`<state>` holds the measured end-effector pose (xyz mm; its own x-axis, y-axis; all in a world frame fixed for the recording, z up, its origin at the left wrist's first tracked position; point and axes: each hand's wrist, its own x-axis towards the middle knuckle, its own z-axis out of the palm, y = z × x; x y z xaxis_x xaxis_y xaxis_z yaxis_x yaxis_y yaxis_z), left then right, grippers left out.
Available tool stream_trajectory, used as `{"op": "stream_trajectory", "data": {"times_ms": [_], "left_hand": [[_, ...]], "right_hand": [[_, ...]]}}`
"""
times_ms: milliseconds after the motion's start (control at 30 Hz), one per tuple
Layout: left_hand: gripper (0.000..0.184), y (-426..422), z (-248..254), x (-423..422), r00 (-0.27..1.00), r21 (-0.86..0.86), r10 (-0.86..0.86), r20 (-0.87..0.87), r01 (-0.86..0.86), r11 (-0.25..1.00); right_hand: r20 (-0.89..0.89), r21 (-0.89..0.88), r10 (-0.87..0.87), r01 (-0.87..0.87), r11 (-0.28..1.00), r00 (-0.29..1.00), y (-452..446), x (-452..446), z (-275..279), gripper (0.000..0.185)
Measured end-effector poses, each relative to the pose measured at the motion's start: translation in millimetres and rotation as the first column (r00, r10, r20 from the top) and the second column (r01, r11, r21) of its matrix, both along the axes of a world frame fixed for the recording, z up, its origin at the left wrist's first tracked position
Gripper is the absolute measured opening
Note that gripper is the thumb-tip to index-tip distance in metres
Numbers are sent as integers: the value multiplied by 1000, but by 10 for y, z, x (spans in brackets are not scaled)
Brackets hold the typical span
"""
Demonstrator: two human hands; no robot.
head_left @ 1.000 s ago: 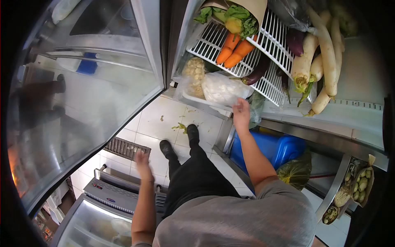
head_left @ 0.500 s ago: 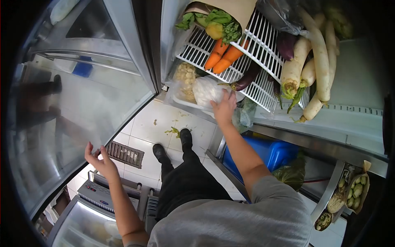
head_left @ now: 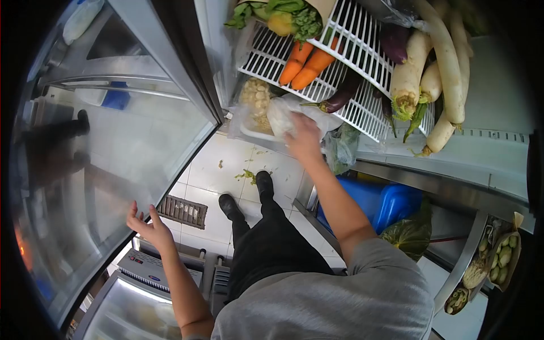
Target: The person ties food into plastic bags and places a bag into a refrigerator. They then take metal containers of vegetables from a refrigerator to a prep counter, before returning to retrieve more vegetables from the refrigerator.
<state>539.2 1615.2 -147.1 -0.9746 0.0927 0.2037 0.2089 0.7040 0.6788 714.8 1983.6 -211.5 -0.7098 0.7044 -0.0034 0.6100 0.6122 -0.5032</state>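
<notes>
My right hand (head_left: 304,137) is at the bottom of the open fridge, its fingers curled into a white plastic bag (head_left: 279,118); motion smears the fingertips a little. The bag lies beside a clear bag of pale, round pieces (head_left: 255,102), over a white tray (head_left: 258,135). Just above my right hand, a dark purple eggplant (head_left: 341,101) rests on the wire shelf (head_left: 362,120). My left hand (head_left: 150,226) is held out by the edge of the glass door (head_left: 130,153), fingers apart and holding nothing.
Carrots (head_left: 309,68), leafy greens (head_left: 294,17) and long white radishes (head_left: 411,73) fill the shelves. Below the fridge sits a blue bin (head_left: 385,207). Vegetable scraps (head_left: 247,175) lie on the tiled floor near my shoes, beside a drain grate (head_left: 182,211).
My right hand has closed more on the white plastic bag, which looks squashed and shifted. My left hand stays raised by the door. The whole view has shifted slightly.
</notes>
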Motion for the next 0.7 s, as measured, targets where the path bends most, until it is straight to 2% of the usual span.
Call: {"op": "stream_trajectory", "data": {"times_ms": [67,100,133,167,233,267,300,367,467,500,533,567,600,633,667,700], "left_hand": [[43,16,-204,50,997,101,-33,72,25,995],[42,161,-227,129,979,211,-25,204,-19,977],[39,203,-429,150,943,199,-123,310,62,978],[36,266,-602,147,887,196,-216,409,146,970],[32,907,-370,299,817,131,-399,417,380,916],[33,1190,-371,334,779,164,-491,388,466,869],[34,1457,-394,345,731,193,-581,358,551,812],[36,1957,-440,318,658,91,-723,209,723,684],[36,2501,-185,400,593,133,-793,142,782,609],[36,2555,-156,476,584,160,-797,153,781,604],[36,2574,-122,547,583,186,-797,161,775,604],[36,2548,-94,612,587,210,-791,172,762,612],[38,2452,-185,711,566,272,-791,231,743,611],[42,2359,-187,860,536,359,-746,396,657,663],[50,2232,-381,984,431,455,-720,544,569,685],[58,2144,-463,1150,284,616,-737,613,412,671]], "right_hand": [[-141,296,-210,244,924,967,149,603,-39,57],[-140,292,-353,380,878,925,297,853,14,56],[-141,286,-491,510,811,860,413,1037,49,56],[-126,220,-488,504,835,864,498,1142,-23,60],[-100,80,-479,487,870,872,651,1306,-339,67],[-11,30,-514,514,857,858,616,1264,-532,78],[58,77,-532,527,846,845,505,1164,-490,79],[190,175,-575,549,817,796,337,1019,-262,81],[119,-143,-692,702,698,712,491,1239,-550,75],[-51,-397,-757,683,614,651,496,1310,-573,73],[-194,-626,-818,574,528,541,488,1374,-587,71],[-289,-807,-872,390,444,395,446,1414,-572,70],[-248,-915,-932,250,315,265,304,1399,-215,73],[-230,-948,-952,174,266,201,133,1409,72,70],[-207,-971,-969,95,221,137,-26,1419,294,68],[-207,-972,-968,79,220,143,-211,1415,442,67]]}}
